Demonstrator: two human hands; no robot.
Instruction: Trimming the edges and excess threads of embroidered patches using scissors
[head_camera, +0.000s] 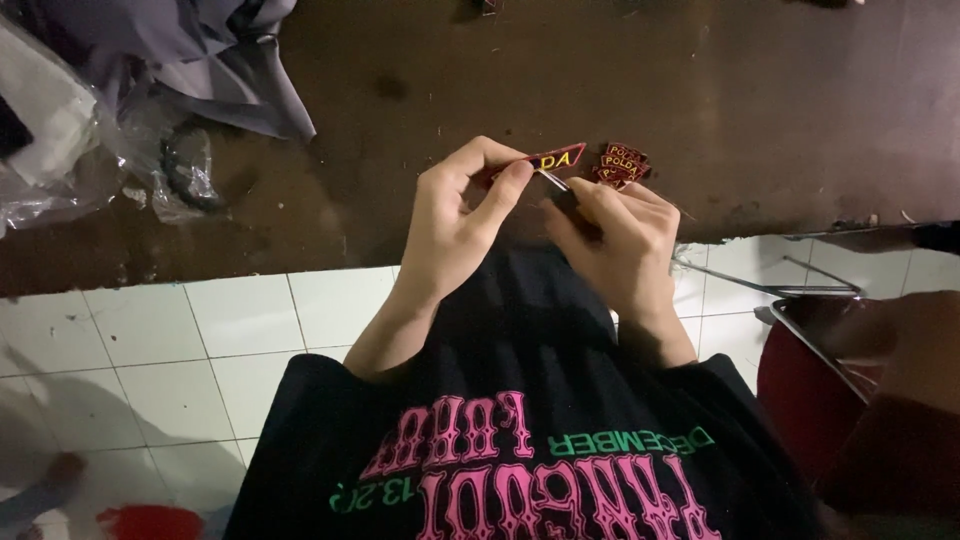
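Note:
My left hand (455, 222) pinches a small dark red embroidered patch (560, 158) with yellow lettering between thumb and fingers, just above the edge of a dark brown table (400, 120). My right hand (615, 235) grips a slim dark tool with a thin metal tip (553, 181), and the tip touches the lower edge of the patch. A small pile of similar red patches (622, 166) lies on the table just right of my hands. My black shirt with pink and green print fills the bottom of the view.
Grey cloth (215, 50) and crumpled clear plastic bags (70, 150) lie at the table's far left. A white tiled floor (200, 340) shows below the table edge. A red chair with a metal frame (810, 330) stands at the right.

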